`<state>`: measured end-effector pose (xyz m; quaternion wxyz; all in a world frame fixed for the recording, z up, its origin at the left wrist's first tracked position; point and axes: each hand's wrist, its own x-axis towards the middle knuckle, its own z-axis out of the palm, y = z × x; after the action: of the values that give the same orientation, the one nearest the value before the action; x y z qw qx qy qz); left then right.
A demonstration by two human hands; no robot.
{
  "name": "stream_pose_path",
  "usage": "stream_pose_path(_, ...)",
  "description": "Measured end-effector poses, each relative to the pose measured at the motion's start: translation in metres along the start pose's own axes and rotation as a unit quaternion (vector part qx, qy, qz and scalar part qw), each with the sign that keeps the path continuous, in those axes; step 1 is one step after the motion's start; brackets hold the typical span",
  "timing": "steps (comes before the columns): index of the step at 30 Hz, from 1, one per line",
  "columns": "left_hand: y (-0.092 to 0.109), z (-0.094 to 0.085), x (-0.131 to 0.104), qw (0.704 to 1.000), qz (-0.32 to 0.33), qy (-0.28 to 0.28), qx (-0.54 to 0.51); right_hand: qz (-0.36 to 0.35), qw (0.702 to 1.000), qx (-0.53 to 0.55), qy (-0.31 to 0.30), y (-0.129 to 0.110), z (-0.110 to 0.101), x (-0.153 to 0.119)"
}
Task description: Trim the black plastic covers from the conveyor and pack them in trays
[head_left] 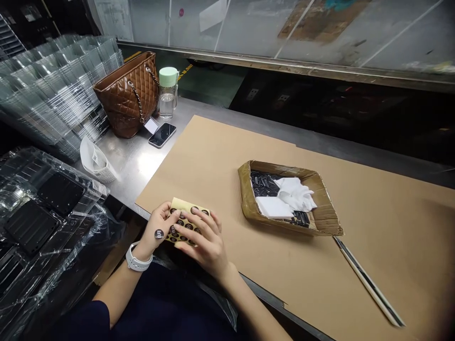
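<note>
1. Brown cardboard (206, 147), flat under the cardboard box (245, 194) and all around it. Might slide from a hard bump.
2. Cardboard box, open on top, full of small black pieces (262, 183), a white block (273, 207) and a crumpled white cloth (295, 192) (maybe a glove). Might hide a dropped black sticker among black pieces.
3. Right hand (209, 241), left of the box and nearer. Fingers a bit apart, over the sticker sheet (182, 205). Cannot tell about any pinch underneath. Might bend the sheet by pushing too hard.
4. Left hand (152, 226), farther left of the box. Clamped on the sheet's left side, thumb on top. Might drop the sheet from a loose squeeze.
5. Sticker sheet, between both hands, left of the box. Might crease or rip from hands pulling apart.
6. Round sticker (159, 234), black with white marks, on the left hand, left of the box. Might get less sticky from skin, or rub off from a brush.
</note>
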<state>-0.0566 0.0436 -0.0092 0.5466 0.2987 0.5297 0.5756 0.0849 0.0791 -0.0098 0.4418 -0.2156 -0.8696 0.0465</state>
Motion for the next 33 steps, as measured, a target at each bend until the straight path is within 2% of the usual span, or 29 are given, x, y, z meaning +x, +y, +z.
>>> stream_pose_path(5,-0.001,-0.001,-0.005,0.997,-0.029,-0.015,-0.075,0.105,0.994,-0.014,0.014,0.013,-0.004,0.003)
stream_pose_path(12,-0.002,0.001,-0.005,1.0,0.002,0.001,0.016,0.121,0.99,0.071,-0.003,0.01,0.0,0.006)
stream_pose_path(16,-0.001,0.001,-0.004,0.999,-0.004,0.026,0.044,0.184,0.978,0.091,0.038,0.011,-0.004,0.009)
stream_pose_path(18,-0.001,0.0,-0.003,0.999,-0.007,0.032,0.042,0.165,0.984,0.061,0.042,0.011,-0.004,0.012)
stream_pose_path(20,0.0,0.0,-0.002,0.999,-0.003,0.032,0.035,0.122,0.992,0.035,0.017,0.011,-0.002,0.013)
stream_pose_path(22,-0.001,0.0,-0.003,0.999,0.005,0.029,0.034,0.109,0.993,0.039,-0.004,0.01,0.002,0.013)
stream_pose_path(26,-0.004,0.0,-0.005,0.995,0.051,0.02,0.088,0.181,0.979,0.091,-0.02,0.01,0.003,0.012)
stream_pose_path(29,-0.004,-0.001,-0.005,0.992,0.041,0.025,0.12,0.229,0.969,0.09,0.006,0.009,0.0,0.013)
stream_pose_path(31,-0.004,-0.001,-0.003,0.99,0.027,0.024,0.139,0.2,0.977,0.072,0.03,0.004,-0.003,0.016)
stream_pose_path(33,-0.004,-0.003,-0.002,0.987,0.042,0.001,0.158,0.126,0.99,0.052,0.024,-0.003,-0.003,0.019)
